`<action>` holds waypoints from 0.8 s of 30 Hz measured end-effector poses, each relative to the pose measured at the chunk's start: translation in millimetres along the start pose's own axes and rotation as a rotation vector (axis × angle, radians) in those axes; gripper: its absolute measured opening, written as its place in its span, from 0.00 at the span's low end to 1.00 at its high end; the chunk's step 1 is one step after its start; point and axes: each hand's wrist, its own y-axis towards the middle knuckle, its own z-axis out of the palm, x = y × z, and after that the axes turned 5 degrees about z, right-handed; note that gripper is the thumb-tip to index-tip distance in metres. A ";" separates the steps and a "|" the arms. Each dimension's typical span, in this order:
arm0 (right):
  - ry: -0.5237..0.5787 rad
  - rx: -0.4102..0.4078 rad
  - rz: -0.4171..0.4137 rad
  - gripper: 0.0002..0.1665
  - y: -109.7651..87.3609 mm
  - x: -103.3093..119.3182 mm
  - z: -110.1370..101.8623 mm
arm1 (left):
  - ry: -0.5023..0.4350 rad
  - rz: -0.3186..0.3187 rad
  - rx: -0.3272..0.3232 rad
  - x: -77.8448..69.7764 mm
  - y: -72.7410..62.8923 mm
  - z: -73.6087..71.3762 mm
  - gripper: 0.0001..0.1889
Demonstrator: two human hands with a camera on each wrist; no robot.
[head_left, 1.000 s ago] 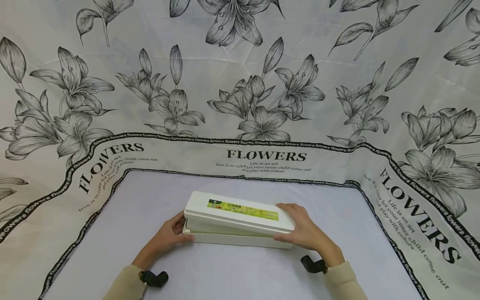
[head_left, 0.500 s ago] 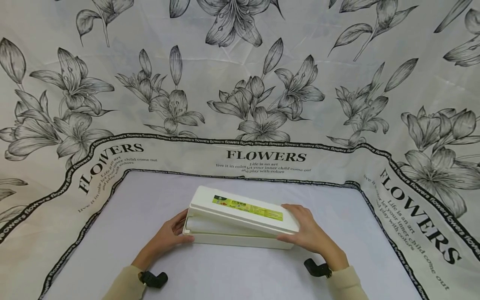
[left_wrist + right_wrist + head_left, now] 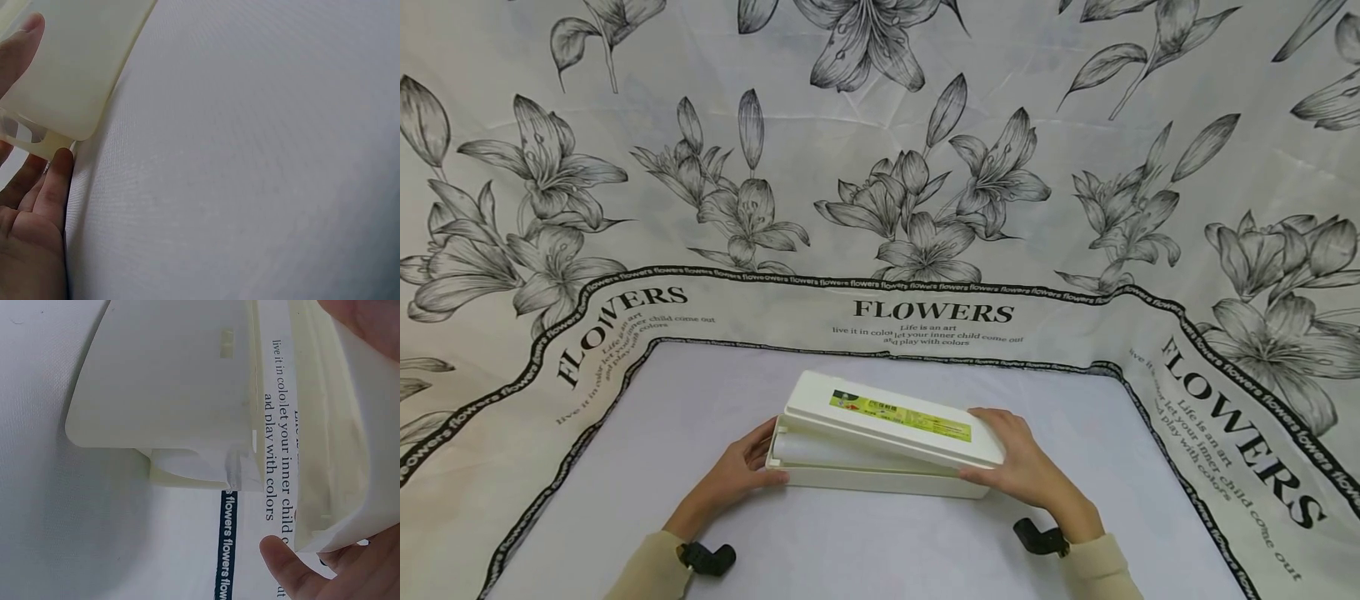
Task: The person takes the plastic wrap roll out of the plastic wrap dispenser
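In the head view, a long white cling film box lies on the table with its lid (image 3: 812, 395) lifted and tilted, the left end higher. A yellow-green label (image 3: 898, 415) runs along the lid's top. Under it a white roll (image 3: 831, 450) shows inside the base (image 3: 880, 481). My left hand (image 3: 739, 468) holds the base's left end, thumb on the front wall; the left wrist view shows its fingers (image 3: 53, 187) at the end wall. My right hand (image 3: 1028, 462) grips the lid's right end between thumb and fingers. In the right wrist view, a gap separates lid (image 3: 334, 444) and base (image 3: 162, 381).
A white cloth (image 3: 880, 550) covers the table. Behind and to both sides hangs a floral curtain (image 3: 850, 242) with black lettering and a black border. Each wrist carries a small black camera mount (image 3: 707, 558).
The lid has shifted to the right and its left end has risen, moved by my right hand, so more of the roll shows. My left hand and the base stay in place.
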 end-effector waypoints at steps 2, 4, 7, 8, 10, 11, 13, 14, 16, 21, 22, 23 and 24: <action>-0.003 0.000 -0.001 0.57 -0.6 -0.3 -0.4 | -0.002 0.002 0.001 0.4 -0.3 0.0 0.54; -0.005 0.000 0.000 0.57 -0.9 -0.7 -0.9 | 0.000 0.003 -0.001 0.6 -0.3 0.0 0.54; -0.005 0.000 0.004 0.57 -1.0 -0.7 -1.6 | 0.007 0.000 -0.003 0.4 -0.2 0.2 0.54; -0.005 0.000 0.004 0.57 -1.0 -0.6 -2.0 | 0.009 -0.005 -0.004 0.1 -0.1 0.3 0.54; -0.002 0.003 0.010 0.58 -0.7 -0.7 -2.4 | 0.012 -0.014 -0.007 -0.6 0.0 0.4 0.54; 0.001 0.005 0.013 0.58 -0.4 -0.7 -2.6 | 0.017 -0.013 -0.007 -0.9 0.0 0.4 0.54; 0.004 0.008 0.018 0.59 0.1 -1.1 -2.8 | 0.021 -0.021 -0.010 -1.4 0.1 0.3 0.54; 0.004 0.010 0.019 0.59 0.3 -1.2 -2.9 | 0.024 -0.023 -0.012 -1.6 0.1 0.3 0.54; 0.009 0.011 0.021 0.59 0.7 -1.1 -2.7 | 0.029 -0.022 -0.013 -1.3 0.0 0.3 0.54; 0.019 -0.002 0.020 0.58 1.0 0.1 -3.0 | 0.022 -0.013 -0.009 -0.1 -0.5 0.1 0.54; 0.020 -0.004 0.022 0.58 1.1 0.4 -3.0 | 0.021 -0.009 -0.007 0.1 -0.5 -0.1 0.54; 0.020 -0.007 0.020 0.58 1.0 0.6 -3.1 | 0.019 -0.006 -0.006 0.2 -0.5 -0.1 0.54; 0.020 -0.007 0.020 0.57 1.1 0.6 -3.0 | 0.017 -0.004 -0.005 0.1 -0.5 -0.2 0.53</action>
